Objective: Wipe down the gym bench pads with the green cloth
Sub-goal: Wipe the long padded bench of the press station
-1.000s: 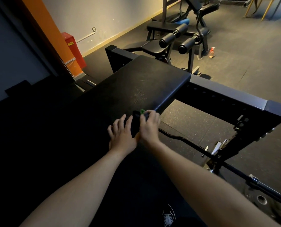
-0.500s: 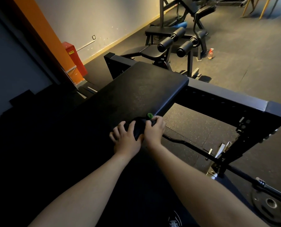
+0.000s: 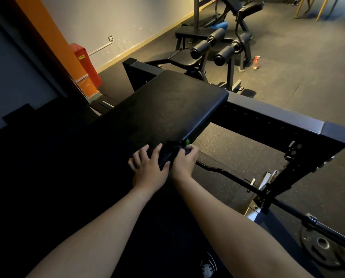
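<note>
While right hand (image 3: pixel 184 160) pinches cloth (image 3: pixel 187 141), left hand (image 3: pixel 147 169) flat, bench pad (image 3: pixel 167 109) lengthwise ahead.

A long black bench pad (image 3: pixel 167 109) with a finely textured top and rounded far corners stretches away in dim light. At its right edge the green cloth (image 3: pixel 168 152) lies bunched and mostly in shadow, only a bright green tip showing. The left hand (image 3: pixel 148 169) rests against it with fingers spread, and the right hand (image 3: pixel 184 160) curls over it.
</note>
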